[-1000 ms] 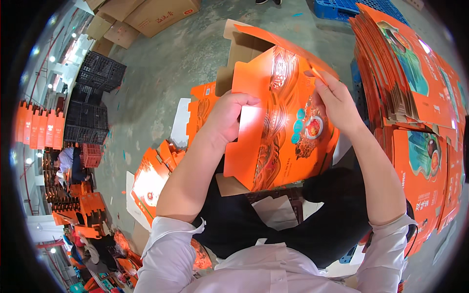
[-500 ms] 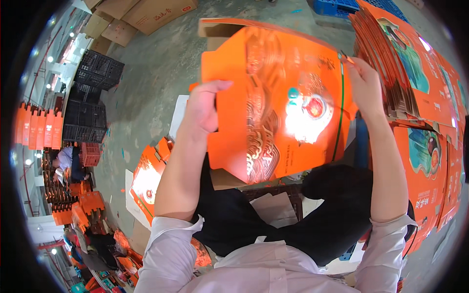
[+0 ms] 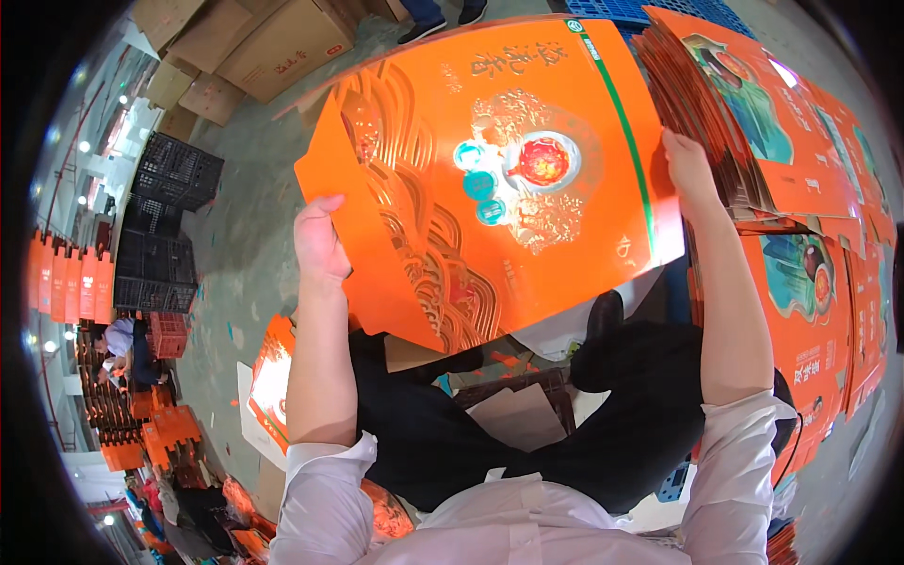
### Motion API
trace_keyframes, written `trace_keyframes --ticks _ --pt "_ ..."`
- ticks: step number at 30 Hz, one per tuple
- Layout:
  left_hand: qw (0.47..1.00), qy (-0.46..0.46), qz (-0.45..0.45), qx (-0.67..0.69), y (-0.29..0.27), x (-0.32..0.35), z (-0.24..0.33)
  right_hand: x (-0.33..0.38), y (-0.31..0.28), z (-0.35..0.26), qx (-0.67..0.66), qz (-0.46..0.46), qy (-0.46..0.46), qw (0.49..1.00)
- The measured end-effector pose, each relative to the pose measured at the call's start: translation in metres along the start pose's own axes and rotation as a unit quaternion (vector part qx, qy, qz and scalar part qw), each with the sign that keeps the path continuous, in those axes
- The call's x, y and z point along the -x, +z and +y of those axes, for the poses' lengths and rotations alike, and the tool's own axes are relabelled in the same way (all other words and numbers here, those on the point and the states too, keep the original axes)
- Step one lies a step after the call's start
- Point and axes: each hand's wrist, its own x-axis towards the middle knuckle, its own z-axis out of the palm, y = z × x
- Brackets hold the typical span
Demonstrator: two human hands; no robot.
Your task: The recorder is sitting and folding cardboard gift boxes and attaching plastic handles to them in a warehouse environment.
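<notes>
An orange printed cardboard box blank (image 3: 424, 198) is held up in front of me, tilted, with gold wave patterns, a bowl picture and a green stripe near its right side. My left hand (image 3: 321, 237) grips its left flap, thumb on the front face and fingers hidden behind. On the opposite edge, beside the green stripe, my right hand (image 3: 687, 169) is closed on the cardboard. Its fingers are mostly hidden behind the sheet.
Tall stacks of orange printed cardboard (image 3: 791, 169) stand close on my right. Black crates (image 3: 155, 250) and brown cartons (image 3: 282, 52) stand at the left and far left. Another orange piece (image 3: 274, 377) lies by my left forearm. A person (image 3: 122, 344) sits far left; another person's shoes (image 3: 424, 30) show ahead.
The box blank has been turned and raised, showing its printed face more fully. My left hand has moved left and a little down. A person's feet have come into view at the top.
</notes>
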Motion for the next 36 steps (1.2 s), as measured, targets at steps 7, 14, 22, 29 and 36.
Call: trace_keyframes --ticks 7,14,22,29,36 --pt "0.822 -0.041 0.298 -0.483 -0.005 -0.013 -0.012 0.010 -0.011 -0.042 0.195 0.183 -0.209 0.941" --pt "0.519 0.479 0.042 -0.706 0.089 -0.002 -0.070 0.056 0.030 -0.076 0.366 0.069 -0.546 0.750" --pt "0.432 0.101 -0.072 -0.893 0.123 -0.006 -0.090 0.091 0.059 -0.093 0.421 -0.051 -0.633 0.647" --pt "0.556 0.070 -0.116 -0.820 0.094 -0.016 -0.083 0.069 0.025 -0.107 0.297 0.209 -0.641 0.676" --pt "0.700 0.098 0.076 -0.703 0.059 -0.021 -0.054 0.083 -0.004 -0.122 0.296 0.366 -0.629 0.619"
